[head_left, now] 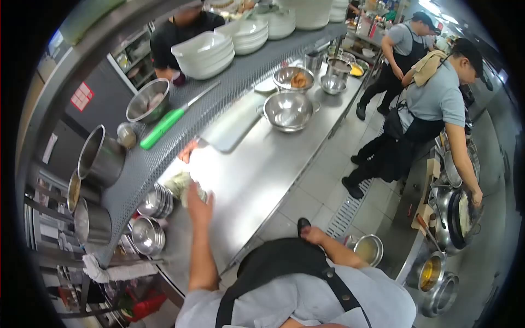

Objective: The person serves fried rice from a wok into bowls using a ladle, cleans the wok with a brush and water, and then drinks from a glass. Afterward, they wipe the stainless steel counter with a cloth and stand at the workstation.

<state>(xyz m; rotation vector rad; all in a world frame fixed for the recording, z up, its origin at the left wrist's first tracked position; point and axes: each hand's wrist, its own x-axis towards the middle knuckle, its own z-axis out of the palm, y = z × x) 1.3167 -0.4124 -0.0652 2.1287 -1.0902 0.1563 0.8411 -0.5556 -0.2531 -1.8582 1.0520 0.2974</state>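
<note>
My left hand (199, 209) reaches over the steel counter (246, 169), its fingers closed on a crumpled pale cloth (178, 185) that lies under the shelf edge; part of the fingers is hidden. Beside the cloth stand stacks of small steel bowls (149, 235). Just past it is a small reddish-pink thing (187, 151) that I cannot make out. My right hand (313, 235) hangs at my waist in a loose fist, away from the counter, and no object shows in it.
A white cutting board (236, 128) and steel bowls (289, 111) stand farther along the counter. The raised shelf holds a green-handled knife (164, 128), pots (101, 156) and white dishes (205, 54). Co-workers (432, 104) stand at the right by the stove pans (462, 216).
</note>
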